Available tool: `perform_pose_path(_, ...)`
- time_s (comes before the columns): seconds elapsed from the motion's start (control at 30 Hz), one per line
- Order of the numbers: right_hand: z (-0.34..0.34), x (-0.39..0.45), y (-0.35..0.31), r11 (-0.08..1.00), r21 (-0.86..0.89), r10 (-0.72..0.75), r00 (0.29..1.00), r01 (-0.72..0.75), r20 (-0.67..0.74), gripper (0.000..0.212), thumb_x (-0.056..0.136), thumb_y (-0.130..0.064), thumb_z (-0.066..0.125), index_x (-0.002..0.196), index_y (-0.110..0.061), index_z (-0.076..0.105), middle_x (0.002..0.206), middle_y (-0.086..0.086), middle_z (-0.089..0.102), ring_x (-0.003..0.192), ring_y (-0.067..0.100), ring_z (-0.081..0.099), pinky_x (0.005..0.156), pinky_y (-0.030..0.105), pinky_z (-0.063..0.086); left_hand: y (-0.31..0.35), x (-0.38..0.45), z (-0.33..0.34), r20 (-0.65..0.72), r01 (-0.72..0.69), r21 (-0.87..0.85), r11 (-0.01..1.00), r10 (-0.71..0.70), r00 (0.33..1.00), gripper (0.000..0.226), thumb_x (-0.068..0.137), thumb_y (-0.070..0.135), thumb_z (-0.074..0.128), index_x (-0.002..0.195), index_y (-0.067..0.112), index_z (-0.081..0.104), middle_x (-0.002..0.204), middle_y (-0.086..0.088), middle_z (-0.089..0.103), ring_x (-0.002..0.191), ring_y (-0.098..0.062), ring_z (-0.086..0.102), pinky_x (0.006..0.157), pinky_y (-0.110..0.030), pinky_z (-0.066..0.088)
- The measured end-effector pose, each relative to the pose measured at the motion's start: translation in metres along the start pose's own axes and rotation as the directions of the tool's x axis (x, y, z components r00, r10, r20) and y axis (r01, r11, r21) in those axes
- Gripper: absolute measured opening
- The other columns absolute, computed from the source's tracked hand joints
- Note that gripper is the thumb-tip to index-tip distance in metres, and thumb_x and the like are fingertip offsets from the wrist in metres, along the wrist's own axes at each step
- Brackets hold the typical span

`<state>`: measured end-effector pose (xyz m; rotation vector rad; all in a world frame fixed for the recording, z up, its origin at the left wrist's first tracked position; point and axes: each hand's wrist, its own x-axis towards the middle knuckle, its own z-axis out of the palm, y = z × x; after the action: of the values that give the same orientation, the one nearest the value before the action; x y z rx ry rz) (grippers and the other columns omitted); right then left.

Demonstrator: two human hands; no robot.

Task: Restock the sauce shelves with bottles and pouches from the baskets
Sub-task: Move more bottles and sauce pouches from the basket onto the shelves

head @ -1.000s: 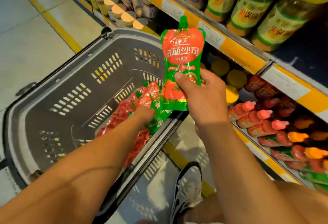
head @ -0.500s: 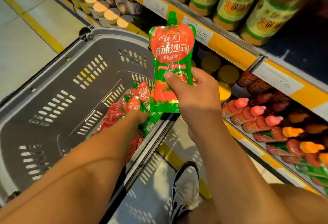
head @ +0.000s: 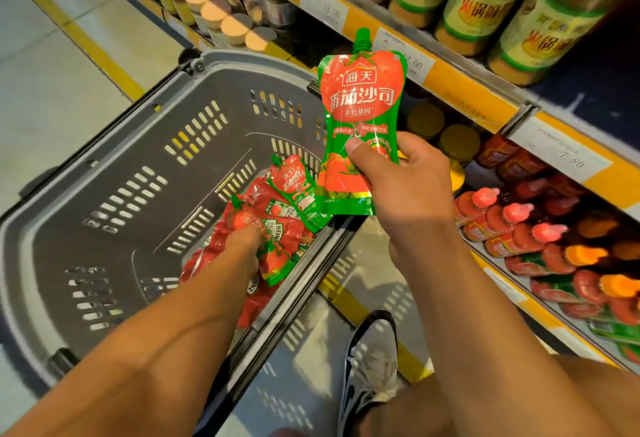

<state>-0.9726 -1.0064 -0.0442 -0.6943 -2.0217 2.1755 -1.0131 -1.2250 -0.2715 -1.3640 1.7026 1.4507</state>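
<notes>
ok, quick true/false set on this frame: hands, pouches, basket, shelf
1. The right hand holds a green-and-red spouted pouch upright. True.
2. The left hand rests on the shelf. False: it reaches into the grey basket, among the pouches in the basket.
3. The basket holds glass jars. False: only soft red and green pouches show.
4. Red bottles with pink caps lie on the lower shelf. True.
5. The held pouch's spout points down. False: it points up.

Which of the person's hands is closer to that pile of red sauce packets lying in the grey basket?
Left. The left hand reaches down into the basket and touches the pile of red packets. The right hand holds a green-and-red pouch above the basket's rim.
</notes>
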Motion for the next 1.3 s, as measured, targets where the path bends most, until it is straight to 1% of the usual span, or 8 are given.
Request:
perform_pose_path(0.23, 0.002, -0.002, -0.001, 1.0, -0.013, -0.021, 0.999, 0.022, 0.029, 0.009, 0.092, -0.021, 0.08, 0.094, -0.014, 0.077, 0.089, 0.007, 0.079, 0.088, 0.035, 0.076, 0.077, 0.058, 0.062, -0.007, 0.001, -0.002, 0.071, -0.071, 0.095, 0.993, 0.065, 0.995, 0.033, 0.09, 0.012, 0.079, 0.117, -0.001, 0.065, 0.107, -0.015, 0.073, 0.07, -0.021, 0.061, 0.055, -0.031, 0.049)
perform_pose_path(0.43, -0.004, -0.01, -0.004, 1.0, 0.014, -0.026, 0.998, 0.025, 0.062, 0.01, 0.094, -0.017, 0.077, 0.101, -0.01, 0.075, 0.094, 0.007, 0.08, 0.089, 0.03, 0.078, 0.081, 0.054, 0.064, 0.006, -0.02, -0.015, 0.103, -0.118, 0.099, 0.988, 0.108, 0.989, 0.025, 0.098, 0.01, 0.071, 0.116, -0.001, 0.058, 0.083, -0.009, 0.062, 0.064, -0.022, 0.059, 0.051, -0.033, 0.049)
perform_pose_path(0.7, -0.017, -0.04, -0.021, 0.985, 0.171, 0.013, 1.0, -0.01, -0.017, 0.008, 0.095, -0.013, 0.074, 0.104, -0.014, 0.074, 0.097, 0.006, 0.081, 0.082, 0.021, 0.078, 0.069, 0.035, 0.061, 0.043, -0.083, -0.076, 0.165, -0.294, -0.379, 0.877, 0.377, 0.911, 0.036, 0.093, 0.003, 0.073, 0.127, 0.007, 0.064, 0.119, -0.018, 0.074, 0.097, -0.031, 0.073, 0.086, -0.055, 0.061)
perform_pose_path(0.8, -0.021, -0.06, -0.031, 0.976, 0.217, 0.007, 1.0, -0.001, -0.026, 0.011, 0.095, -0.015, 0.074, 0.106, -0.015, 0.074, 0.099, 0.005, 0.081, 0.086, 0.024, 0.078, 0.072, 0.037, 0.061, 0.058, -0.13, -0.099, 0.243, -0.24, -0.566, 0.789, 0.438, 0.866, 0.03, 0.098, 0.009, 0.068, 0.128, 0.009, 0.064, 0.126, -0.016, 0.072, 0.098, -0.026, 0.075, 0.072, -0.044, 0.066)
perform_pose_path(0.97, -0.031, -0.103, -0.05, 0.961, 0.269, -0.051, 0.998, 0.059, -0.034, 0.011, 0.096, -0.012, 0.072, 0.107, -0.011, 0.072, 0.098, 0.007, 0.081, 0.084, 0.023, 0.078, 0.069, 0.034, 0.061, 0.075, -0.226, -0.117, 0.391, -0.187, -0.689, 0.7, 0.577, 0.717, 0.044, 0.093, 0.011, 0.068, 0.135, 0.008, 0.058, 0.126, -0.016, 0.074, 0.108, -0.028, 0.076, 0.083, -0.047, 0.064)
perform_pose_path(1.1, -0.063, -0.14, -0.062, 0.951, 0.267, -0.133, 0.986, 0.154, -0.097, 0.011, 0.094, -0.009, 0.072, 0.105, -0.011, 0.073, 0.1, 0.013, 0.08, 0.087, 0.028, 0.076, 0.081, 0.043, 0.063, 0.082, -0.294, -0.106, 0.442, -0.327, -0.648, 0.688, 0.689, 0.575, 0.032, 0.093, 0.004, 0.067, 0.124, 0.004, 0.061, 0.116, -0.014, 0.076, 0.099, -0.024, 0.078, 0.068, -0.037, 0.065)
perform_pose_path(1.2, -0.098, -0.169, -0.069, 0.928, 0.298, -0.179, 0.97, 0.222, -0.167, 0.014, 0.093, -0.007, 0.071, 0.106, -0.011, 0.073, 0.101, 0.014, 0.079, 0.088, 0.028, 0.075, 0.082, 0.044, 0.063, 0.073, -0.333, -0.081, 0.481, -0.47, -0.609, 0.639, 0.769, 0.421, 0.062, 0.085, 0.002, 0.076, 0.141, -0.005, 0.05, 0.141, -0.027, 0.061, 0.128, -0.043, 0.062, 0.099, -0.065, 0.054)
perform_pose_path(1.3, -0.142, -0.193, -0.077, 0.923, 0.257, -0.225, 0.944, 0.286, -0.24, 0.017, 0.094, -0.011, 0.07, 0.111, -0.01, 0.072, 0.104, 0.015, 0.079, 0.092, 0.03, 0.075, 0.084, 0.048, 0.062, 0.054, -0.377, -0.047, 0.544, -0.507, -0.596, 0.622, 0.778, 0.314, 0.064, 0.081, 0.0, 0.075, 0.14, -0.007, 0.051, 0.136, -0.029, 0.062, 0.121, -0.039, 0.065, 0.105, -0.062, 0.052)
